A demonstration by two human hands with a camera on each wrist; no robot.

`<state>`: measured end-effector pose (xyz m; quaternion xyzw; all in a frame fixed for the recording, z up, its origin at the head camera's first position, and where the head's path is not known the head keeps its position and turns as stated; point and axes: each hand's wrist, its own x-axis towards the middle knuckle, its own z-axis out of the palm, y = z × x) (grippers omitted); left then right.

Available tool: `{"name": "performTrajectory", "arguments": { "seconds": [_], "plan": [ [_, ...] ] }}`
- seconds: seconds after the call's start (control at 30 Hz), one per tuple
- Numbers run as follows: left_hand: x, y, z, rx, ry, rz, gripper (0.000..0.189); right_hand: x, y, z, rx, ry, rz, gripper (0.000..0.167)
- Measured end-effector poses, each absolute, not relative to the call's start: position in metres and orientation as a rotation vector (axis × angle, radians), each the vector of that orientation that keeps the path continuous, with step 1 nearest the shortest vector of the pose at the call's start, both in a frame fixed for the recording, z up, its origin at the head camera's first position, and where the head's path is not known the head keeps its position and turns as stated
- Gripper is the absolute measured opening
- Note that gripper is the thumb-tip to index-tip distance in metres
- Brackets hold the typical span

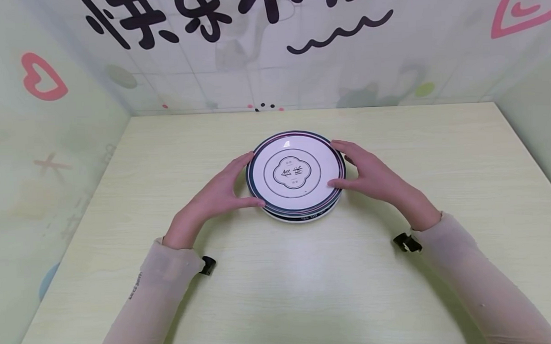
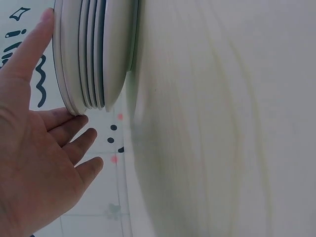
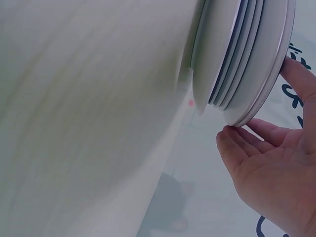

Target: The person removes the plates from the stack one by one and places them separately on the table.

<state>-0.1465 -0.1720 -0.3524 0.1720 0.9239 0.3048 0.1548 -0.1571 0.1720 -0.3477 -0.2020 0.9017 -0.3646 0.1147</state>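
A stack of round plates (image 2: 94, 54) stands on the table, its several edges showing one over another in both wrist views. The top plate (image 1: 298, 171) is white with dark blue and reddish rings, and its centre bears a printed emblem. My left hand (image 1: 214, 192) holds its left rim, thumb at the near edge and fingers at the far edge. On the opposite side my right hand (image 1: 373, 176) holds the right rim, its thumb lying over the edge. Below the rim, the remaining fingers of the left hand are spread apart in the left wrist view.
The pale wood-grain table (image 1: 302, 287) ends at a printed back wall (image 1: 272, 81) with dark lettering. Side walls flank it left and right. A dark clip-like piece (image 1: 208, 265) sits at the left sleeve, and another black piece (image 1: 407, 242) at the right sleeve.
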Motion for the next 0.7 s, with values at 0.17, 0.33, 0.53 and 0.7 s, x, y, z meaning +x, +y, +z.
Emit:
{"name": "performTrajectory", "arguments": {
  "seconds": [0.17,0.33,0.53,0.7],
  "plan": [
    [-0.1465,-0.1725,-0.3531,0.494,2.642,0.89,0.117,-0.1568,0.1704,-0.3457,-0.558,2.539,-1.21,0.084],
    [-0.1463,-0.1732,-0.3541,0.496,2.64,0.899,0.118,-0.1564,0.1697,-0.3455,-0.521,2.487,-1.268,0.085],
    [-0.1461,-0.1734,-0.3541,0.503,2.641,0.906,0.118,-0.1559,0.1702,-0.3449,-0.508,2.449,-1.322,0.084],
    [-0.1463,-0.1734,-0.3538,0.512,2.643,0.912,0.117,-0.1546,0.1696,-0.3414,-0.489,2.429,-1.341,0.082]
  ]
}}
